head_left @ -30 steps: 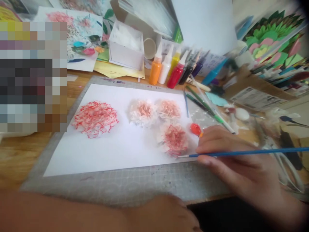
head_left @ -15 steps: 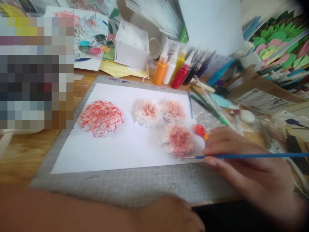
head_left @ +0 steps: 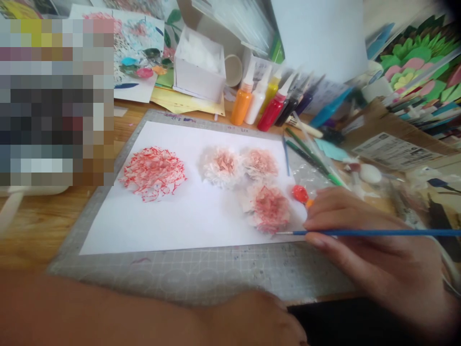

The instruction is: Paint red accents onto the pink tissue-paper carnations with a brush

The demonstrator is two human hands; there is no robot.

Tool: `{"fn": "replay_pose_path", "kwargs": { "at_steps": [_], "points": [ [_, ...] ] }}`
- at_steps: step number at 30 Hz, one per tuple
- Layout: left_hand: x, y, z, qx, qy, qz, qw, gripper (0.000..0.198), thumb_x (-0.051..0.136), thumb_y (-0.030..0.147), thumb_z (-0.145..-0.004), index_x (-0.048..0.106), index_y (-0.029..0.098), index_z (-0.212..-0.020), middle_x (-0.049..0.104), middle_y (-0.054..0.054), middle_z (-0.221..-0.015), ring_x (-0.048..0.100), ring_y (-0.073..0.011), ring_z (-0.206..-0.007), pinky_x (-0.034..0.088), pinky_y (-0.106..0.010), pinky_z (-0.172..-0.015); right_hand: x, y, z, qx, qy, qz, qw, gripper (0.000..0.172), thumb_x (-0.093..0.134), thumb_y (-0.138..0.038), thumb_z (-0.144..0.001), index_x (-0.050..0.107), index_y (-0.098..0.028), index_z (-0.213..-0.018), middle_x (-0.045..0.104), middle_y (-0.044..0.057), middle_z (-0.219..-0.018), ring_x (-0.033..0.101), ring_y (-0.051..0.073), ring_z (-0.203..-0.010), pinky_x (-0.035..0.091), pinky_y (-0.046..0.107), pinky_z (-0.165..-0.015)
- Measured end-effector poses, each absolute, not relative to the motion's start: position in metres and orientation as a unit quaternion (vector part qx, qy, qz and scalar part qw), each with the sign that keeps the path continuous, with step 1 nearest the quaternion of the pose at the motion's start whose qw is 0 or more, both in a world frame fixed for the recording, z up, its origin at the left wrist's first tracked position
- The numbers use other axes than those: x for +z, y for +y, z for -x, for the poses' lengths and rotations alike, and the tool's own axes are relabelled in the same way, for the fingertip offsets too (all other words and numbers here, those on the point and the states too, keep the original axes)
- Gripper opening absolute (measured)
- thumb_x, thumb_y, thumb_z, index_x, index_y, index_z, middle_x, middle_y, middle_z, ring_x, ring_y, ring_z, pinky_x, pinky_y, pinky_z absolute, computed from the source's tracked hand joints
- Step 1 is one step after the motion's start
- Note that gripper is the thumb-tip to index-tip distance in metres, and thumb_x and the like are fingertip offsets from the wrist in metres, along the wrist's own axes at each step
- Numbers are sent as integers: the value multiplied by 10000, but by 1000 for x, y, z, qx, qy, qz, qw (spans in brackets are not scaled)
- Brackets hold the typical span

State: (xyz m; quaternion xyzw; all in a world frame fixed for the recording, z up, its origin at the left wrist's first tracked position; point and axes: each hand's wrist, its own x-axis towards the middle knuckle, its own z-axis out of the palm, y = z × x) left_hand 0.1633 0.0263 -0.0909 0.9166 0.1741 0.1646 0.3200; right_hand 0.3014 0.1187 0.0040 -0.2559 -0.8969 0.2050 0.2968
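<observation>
My right hand (head_left: 353, 245) pinches a thin blue paintbrush (head_left: 382, 232) near its metal end. The brush tip meets the lower edge of a pink-red ruffled paper flower (head_left: 268, 206). Above that flower sit two paler ones, a white flower with a peach centre (head_left: 222, 166) and a peach flower (head_left: 261, 163). A larger ruffled flower with red edges (head_left: 154, 173) lies on the left of the white paper sheet (head_left: 173, 230). Red paint (head_left: 299, 193) shows just beyond my right fingers. My left hand (head_left: 255, 317) rests at the bottom edge, its fingers mostly hidden.
The sheet lies on a grey cutting mat (head_left: 173, 278). Behind it stand paint bottles, among them an orange one (head_left: 241, 105) and a red one (head_left: 272, 113). A white box (head_left: 199, 62) is at the back. To the right are green brushes (head_left: 306, 156) and a cardboard box (head_left: 389, 134).
The view has shifted slightly, so the scene sits a little further right and higher. The brush stays at the flower's lower edge, and both hands hold nearly the same pose.
</observation>
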Motion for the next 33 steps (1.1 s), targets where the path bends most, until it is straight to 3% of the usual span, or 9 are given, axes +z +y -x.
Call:
{"fn": "replay_pose_path", "kwargs": {
  "at_steps": [12,18,25,29,33],
  "points": [
    [-96,20,-163,182,178,-925,282,317,715,315,-749,465,195,-594,550,80,-515,401,-83,-412,380,-238,-451,5,121,-302,208,-900,254,286,127,645,-101,-758,641,-199,-839,626,24,-683,602,191,-688,499,397,-677],
    [-97,22,-162,199,180,-921,281,181,720,299,-746,567,203,-725,583,84,-548,407,-95,-418,402,-241,-484,5,122,-301,201,-902,256,285,110,642,-98,-753,651,-191,-811,632,27,-682,612,195,-684,502,390,-671],
    [-97,19,-163,240,191,-906,292,255,749,284,-716,607,208,-914,668,65,-747,460,-90,-468,403,-250,-483,5,121,-301,202,-903,252,283,83,669,-131,-744,657,-186,-805,634,29,-674,611,197,-675,501,388,-657],
    [-96,20,-162,236,189,-907,294,266,756,299,-706,605,210,-905,667,62,-746,484,-92,-486,398,-255,-473,5,120,-300,209,-897,254,296,109,650,-96,-750,648,-183,-816,632,24,-676,614,193,-687,502,394,-685],
    [-90,22,-161,205,184,-919,282,151,717,262,-750,591,195,-799,646,60,-689,519,-89,-533,428,-234,-527,3,120,-297,194,-906,241,289,102,673,-126,-745,658,-185,-826,649,26,-691,629,201,-703,502,398,-707]
  ]
}}
